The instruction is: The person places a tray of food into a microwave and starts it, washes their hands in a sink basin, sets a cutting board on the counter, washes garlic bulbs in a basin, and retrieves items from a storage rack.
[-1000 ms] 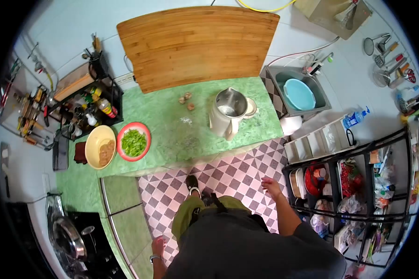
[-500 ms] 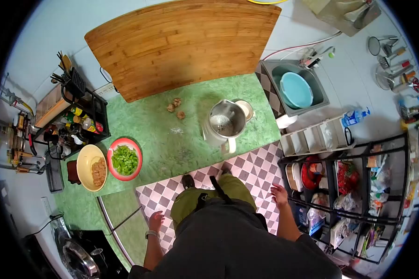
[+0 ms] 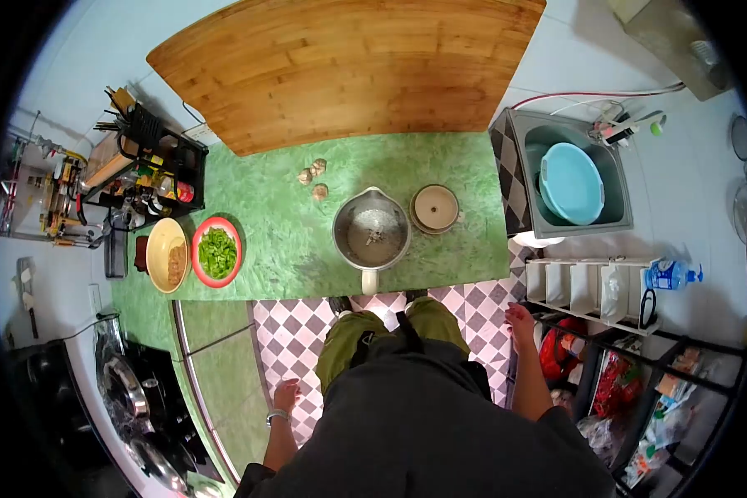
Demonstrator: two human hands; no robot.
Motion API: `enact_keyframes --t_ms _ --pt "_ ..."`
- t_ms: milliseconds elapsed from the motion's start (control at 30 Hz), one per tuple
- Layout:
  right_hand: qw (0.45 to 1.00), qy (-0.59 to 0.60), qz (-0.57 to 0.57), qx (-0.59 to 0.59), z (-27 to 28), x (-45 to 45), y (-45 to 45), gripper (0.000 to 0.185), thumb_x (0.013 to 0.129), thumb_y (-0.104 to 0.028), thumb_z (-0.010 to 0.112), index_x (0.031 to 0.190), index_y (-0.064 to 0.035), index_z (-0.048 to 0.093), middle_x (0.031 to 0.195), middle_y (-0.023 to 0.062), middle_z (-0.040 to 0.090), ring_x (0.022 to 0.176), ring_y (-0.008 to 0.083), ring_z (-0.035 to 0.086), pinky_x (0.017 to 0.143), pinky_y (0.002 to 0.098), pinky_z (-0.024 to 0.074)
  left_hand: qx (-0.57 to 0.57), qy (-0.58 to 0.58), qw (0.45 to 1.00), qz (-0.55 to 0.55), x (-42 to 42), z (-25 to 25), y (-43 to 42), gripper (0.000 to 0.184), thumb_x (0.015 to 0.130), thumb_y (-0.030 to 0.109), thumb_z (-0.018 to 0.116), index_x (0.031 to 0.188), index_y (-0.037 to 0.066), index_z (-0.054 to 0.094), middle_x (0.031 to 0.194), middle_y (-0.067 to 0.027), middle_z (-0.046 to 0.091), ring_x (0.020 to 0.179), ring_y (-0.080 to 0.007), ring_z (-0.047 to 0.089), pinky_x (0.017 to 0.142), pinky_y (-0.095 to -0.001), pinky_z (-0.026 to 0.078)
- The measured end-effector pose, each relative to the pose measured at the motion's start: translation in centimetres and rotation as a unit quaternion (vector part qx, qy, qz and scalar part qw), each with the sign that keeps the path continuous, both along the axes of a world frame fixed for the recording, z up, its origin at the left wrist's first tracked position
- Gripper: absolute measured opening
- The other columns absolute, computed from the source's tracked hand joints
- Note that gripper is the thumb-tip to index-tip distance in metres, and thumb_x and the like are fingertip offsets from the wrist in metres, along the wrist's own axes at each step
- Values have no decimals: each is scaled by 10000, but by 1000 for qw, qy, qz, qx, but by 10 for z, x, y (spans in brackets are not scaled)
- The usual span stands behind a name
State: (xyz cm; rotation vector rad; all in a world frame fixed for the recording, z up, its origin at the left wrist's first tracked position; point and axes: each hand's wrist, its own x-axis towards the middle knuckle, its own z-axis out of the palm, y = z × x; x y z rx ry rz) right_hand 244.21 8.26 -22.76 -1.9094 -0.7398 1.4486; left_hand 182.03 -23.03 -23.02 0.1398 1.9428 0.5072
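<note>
My left hand (image 3: 286,395), with a band on its wrist, hangs beside my body over the tiled floor, fingers apart and holding nothing. On the other side, my right hand (image 3: 519,324) is held loosely open near the shelf rack and touches nothing that I can see. In front of me on the green counter (image 3: 282,257) stands a metal-lined jug (image 3: 372,228), its handle pointing towards me. Right of it is a round beige lid-like piece (image 3: 436,207). A few garlic bulbs (image 3: 313,172) lie farther back.
At the left are a red-rimmed plate of chopped green vegetable (image 3: 218,253) and a yellow bowl (image 3: 158,249) with brownish pieces. A large wooden board (image 3: 349,70) leans at the back. The sink (image 3: 622,217) holds a blue basin (image 3: 574,184); a shelf rack (image 3: 664,357) stands right.
My view has shifted, so the jug appears more from above and apart from the round piece. Both hands stay low at my sides, still holding nothing.
</note>
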Motion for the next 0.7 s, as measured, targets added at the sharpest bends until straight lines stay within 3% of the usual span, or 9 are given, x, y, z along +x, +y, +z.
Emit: enact_keyframes --t_ms 267,433,533,700 --pt "999 24 -17 -21 -8 29 29 313 824 -45 603 1135 -56 572 790 4 588 584 82 514 428 192 337 24 -48 998 41 57 11 -16 266 884 133 542 1132 69 615 900 -63 670 787 -140 644 640 -267 516" --pt "1000 24 1 -10 -14 18 24 351 808 -40 637 1155 -65 589 818 12 614 590 91 530 453 203 365 28 -63 996 57 55 -5 -14 265 886 127 539 1137 87 613 931 -63 674 829 -154 652 660 -302 516" --pt "999 41 3 -20 -7 7 25 344 817 -44 631 1157 -76 593 832 6 618 612 95 537 465 215 376 40 -24 999 -2 50 -2 -4 261 891 135 535 1136 96 615 938 -60 676 844 -161 655 679 -310 515" --pt "999 37 5 -10 -4 -2 24 344 826 -46 615 1166 -87 592 851 -2 620 644 98 546 500 226 387 61 -31 998 -5 33 1 7 259 900 134 530 1142 84 609 920 -61 676 811 -149 657 680 -283 520"
